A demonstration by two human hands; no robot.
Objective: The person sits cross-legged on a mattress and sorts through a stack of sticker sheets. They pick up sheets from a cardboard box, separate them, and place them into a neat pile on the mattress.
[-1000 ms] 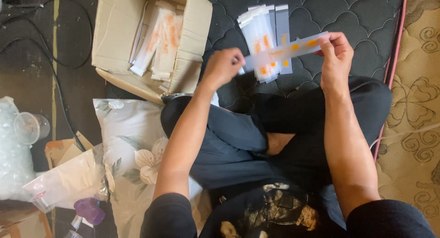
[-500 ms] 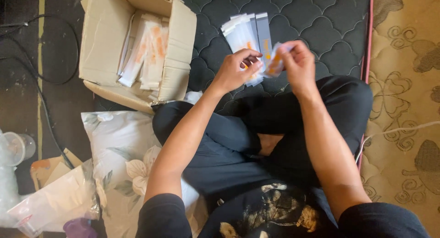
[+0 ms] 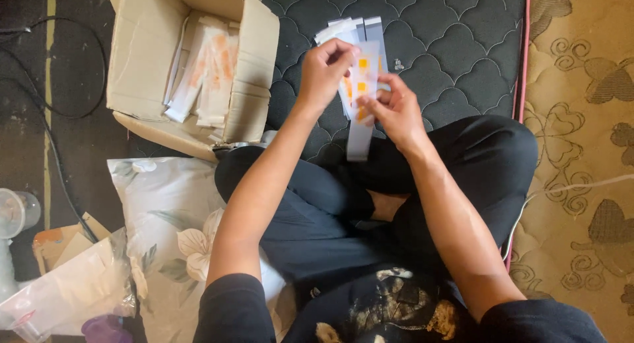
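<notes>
I sit cross-legged on a dark quilted mattress (image 3: 456, 45). My left hand (image 3: 327, 69) pinches the top of a long white packet strip with orange squares (image 3: 362, 102). My right hand (image 3: 395, 112) grips the same strip lower down, so it hangs upright between both hands. Behind the hands a small pile of similar flat white and grey packets (image 3: 356, 29) lies fanned on the mattress.
An open cardboard box (image 3: 247, 65) with more white and orange packets stands at the upper left. A floral pillow (image 3: 165, 211) lies beside my left knee. Clear plastic bags (image 3: 66, 290) and black cables (image 3: 53, 138) are at the left. A patterned beige rug (image 3: 581, 151) borders the right.
The strip was held level between both hands; now it is turned upright and held closer above the pile. The view has shifted slightly to the left.
</notes>
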